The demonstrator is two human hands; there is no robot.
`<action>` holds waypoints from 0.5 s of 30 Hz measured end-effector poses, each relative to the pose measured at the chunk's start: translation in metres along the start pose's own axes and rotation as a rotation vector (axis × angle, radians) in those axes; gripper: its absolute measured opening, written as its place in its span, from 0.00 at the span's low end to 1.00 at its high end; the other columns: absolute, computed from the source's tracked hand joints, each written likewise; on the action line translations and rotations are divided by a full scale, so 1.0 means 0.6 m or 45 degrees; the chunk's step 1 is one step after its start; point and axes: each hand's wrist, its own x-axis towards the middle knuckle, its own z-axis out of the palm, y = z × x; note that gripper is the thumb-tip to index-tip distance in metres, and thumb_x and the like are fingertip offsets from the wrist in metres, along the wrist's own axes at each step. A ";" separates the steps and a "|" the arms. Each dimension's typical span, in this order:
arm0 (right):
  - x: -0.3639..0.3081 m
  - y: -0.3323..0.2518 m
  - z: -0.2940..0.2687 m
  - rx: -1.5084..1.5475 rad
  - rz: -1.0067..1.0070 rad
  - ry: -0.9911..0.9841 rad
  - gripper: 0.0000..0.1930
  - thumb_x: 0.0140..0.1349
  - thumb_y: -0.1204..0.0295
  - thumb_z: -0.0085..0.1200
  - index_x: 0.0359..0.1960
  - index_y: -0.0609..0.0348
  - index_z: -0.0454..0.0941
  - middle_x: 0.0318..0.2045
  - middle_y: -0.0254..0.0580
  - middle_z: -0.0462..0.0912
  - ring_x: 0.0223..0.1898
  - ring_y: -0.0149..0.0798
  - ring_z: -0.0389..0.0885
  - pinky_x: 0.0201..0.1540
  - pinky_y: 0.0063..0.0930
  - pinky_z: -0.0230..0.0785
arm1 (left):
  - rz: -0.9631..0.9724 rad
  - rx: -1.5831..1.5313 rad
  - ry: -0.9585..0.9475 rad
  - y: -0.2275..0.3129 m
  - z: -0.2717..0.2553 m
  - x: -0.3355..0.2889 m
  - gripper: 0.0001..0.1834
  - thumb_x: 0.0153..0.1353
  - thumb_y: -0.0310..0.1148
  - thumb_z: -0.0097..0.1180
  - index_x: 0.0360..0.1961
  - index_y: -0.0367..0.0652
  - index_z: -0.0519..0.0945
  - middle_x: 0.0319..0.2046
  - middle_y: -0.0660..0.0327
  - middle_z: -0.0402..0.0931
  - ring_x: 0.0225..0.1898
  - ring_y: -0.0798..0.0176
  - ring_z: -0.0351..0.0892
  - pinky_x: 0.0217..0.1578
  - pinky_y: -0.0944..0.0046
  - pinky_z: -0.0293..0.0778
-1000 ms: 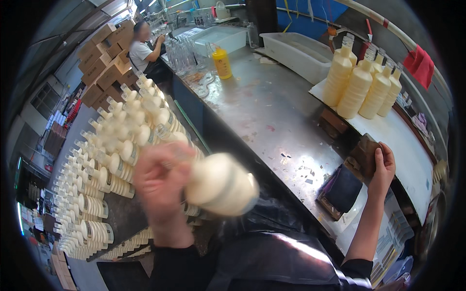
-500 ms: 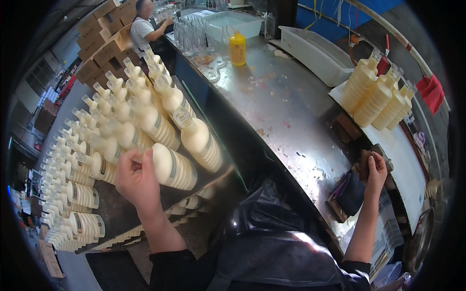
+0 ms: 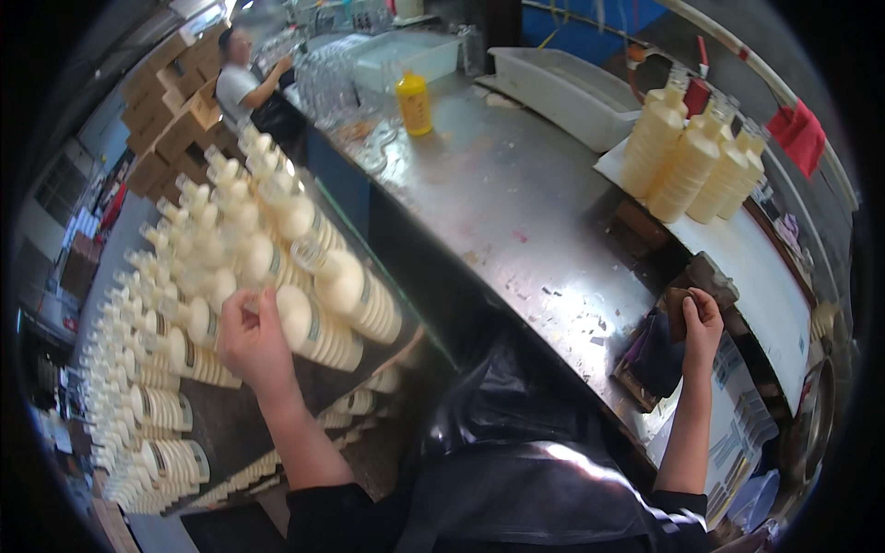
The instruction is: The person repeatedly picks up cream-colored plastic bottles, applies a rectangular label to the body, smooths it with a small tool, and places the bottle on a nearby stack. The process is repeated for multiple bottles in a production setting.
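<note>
My left hand (image 3: 256,343) is closed at the neck of a cream-coloured bottle (image 3: 323,330) with ribbed sides and a dark label band, at the near edge of the bottle-covered stand. Its fingers hide the neck. Just beyond is another cream bottle (image 3: 355,293) with a clear glass neck. On the right, my right hand (image 3: 702,324) pinches a small flat brown piece (image 3: 678,311); whether it is cloth or paper I cannot tell. A dark folded cloth (image 3: 656,358) lies beside that hand, at the metal bench's edge.
Rows of cream bottles (image 3: 147,373) fill the left. Across the metal bench (image 3: 498,198) stand a yellow bottle (image 3: 414,103), clear glass bottles and a white tub (image 3: 567,97). Several cream bottles (image 3: 691,166) stand on a white board (image 3: 751,276). A person (image 3: 244,88) works at the far left.
The view has shifted, so the bench and bottles sit somewhat further left. Both hands keep their holds, the left at the bottle's neck and the right on the brown piece.
</note>
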 end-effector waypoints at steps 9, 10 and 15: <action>0.009 -0.022 -0.240 0.359 0.016 0.405 0.19 0.74 0.69 0.53 0.64 0.59 0.77 0.54 0.37 0.83 0.52 0.31 0.81 0.58 0.24 0.73 | 0.330 0.397 0.206 0.088 -0.018 -0.003 0.20 0.59 0.34 0.68 0.49 0.37 0.78 0.51 0.51 0.78 0.53 0.47 0.77 0.54 0.50 0.74; 0.009 -0.017 -0.288 0.490 0.030 0.545 0.20 0.75 0.69 0.51 0.66 0.58 0.75 0.57 0.39 0.81 0.55 0.33 0.80 0.61 0.25 0.72 | 0.287 0.327 0.168 0.118 -0.020 -0.013 0.21 0.61 0.32 0.65 0.53 0.35 0.75 0.58 0.48 0.75 0.60 0.42 0.74 0.60 0.47 0.71; -0.037 -0.023 -0.539 0.893 -0.190 0.699 0.24 0.76 0.69 0.47 0.72 0.56 0.68 0.67 0.44 0.74 0.67 0.40 0.73 0.71 0.33 0.65 | 0.613 -0.155 0.062 0.216 0.048 -0.060 0.24 0.57 0.29 0.66 0.54 0.36 0.73 0.57 0.47 0.76 0.56 0.43 0.77 0.58 0.46 0.73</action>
